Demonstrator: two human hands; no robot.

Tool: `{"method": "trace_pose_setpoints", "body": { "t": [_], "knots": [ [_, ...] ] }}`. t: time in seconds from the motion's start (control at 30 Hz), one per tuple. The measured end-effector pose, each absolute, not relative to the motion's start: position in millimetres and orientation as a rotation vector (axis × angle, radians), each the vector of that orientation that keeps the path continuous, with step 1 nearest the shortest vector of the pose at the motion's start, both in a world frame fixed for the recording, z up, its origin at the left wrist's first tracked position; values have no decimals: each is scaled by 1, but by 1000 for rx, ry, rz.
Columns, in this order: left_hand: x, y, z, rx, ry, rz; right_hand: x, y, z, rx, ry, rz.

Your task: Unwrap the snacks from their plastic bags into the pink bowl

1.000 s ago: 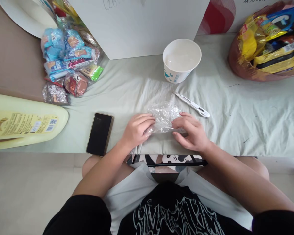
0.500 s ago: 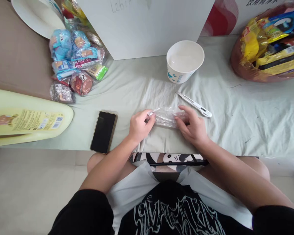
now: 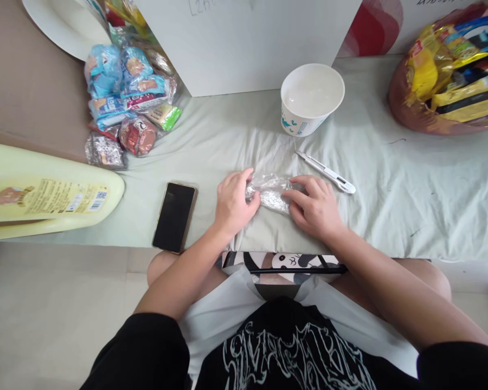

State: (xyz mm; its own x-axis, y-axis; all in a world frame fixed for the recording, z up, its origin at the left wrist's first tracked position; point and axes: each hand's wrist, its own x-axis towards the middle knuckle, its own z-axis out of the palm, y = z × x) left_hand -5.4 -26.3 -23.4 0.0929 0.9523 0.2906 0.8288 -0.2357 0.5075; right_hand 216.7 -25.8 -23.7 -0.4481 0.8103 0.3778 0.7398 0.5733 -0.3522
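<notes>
A crumpled clear plastic bag [image 3: 270,195] lies low on the cloth between my two hands. My left hand [image 3: 233,197] holds its left end, with thumb and forefinger curved around it. At the other end, my right hand [image 3: 315,206] has its bent fingers on the plastic, gripping its edge. Some of the plastic is hidden under the fingers. Just beyond my right hand lies a white utility knife [image 3: 327,172], tilted down to the right. Behind the knife stands a white paper bowl [image 3: 309,116] with blue-green print.
A dark phone [image 3: 174,216] lies at the left near the table edge. A yellow bottle [image 3: 52,195] and a heap of wrapped snacks [image 3: 134,100] are further left. A white box [image 3: 248,49] stands behind. At the right sits a reddish snack-filled basket [image 3: 415,119].
The plastic has become more bunched and flatter between my hands. My left fingers have opened from a tight pinch into a wider curve, and my right fingers have come down onto the plastic.
</notes>
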Motion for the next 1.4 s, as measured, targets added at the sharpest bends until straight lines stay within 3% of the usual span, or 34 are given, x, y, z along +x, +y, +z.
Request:
{"method": "trace_pose_setpoints", "body": {
  "t": [0.17,0.37,0.53,0.67,0.93,1.13,1.4],
  "knots": [
    [-9,-25,-26,2085,1635,938,216,-25,-24,-1213,-2181,298],
    [-4,-25,-7,1694,1085,989,214,-27,-13,-1106,-2068,419],
    [3,-25,6,1549,885,854,223,-34,-4,-997,-2119,966],
    [5,-20,-3,1298,1025,986,223,-44,-2,-973,-1886,1348],
    [13,-29,-5,1160,1039,783,215,-40,-2,-1274,-1596,1250],
    [14,-36,-11,1288,1146,890,214,-45,-6,-1397,-1780,825],
    [6,-40,2,1387,1148,998,212,-49,-8,-1072,-1817,810]
  ]
}}
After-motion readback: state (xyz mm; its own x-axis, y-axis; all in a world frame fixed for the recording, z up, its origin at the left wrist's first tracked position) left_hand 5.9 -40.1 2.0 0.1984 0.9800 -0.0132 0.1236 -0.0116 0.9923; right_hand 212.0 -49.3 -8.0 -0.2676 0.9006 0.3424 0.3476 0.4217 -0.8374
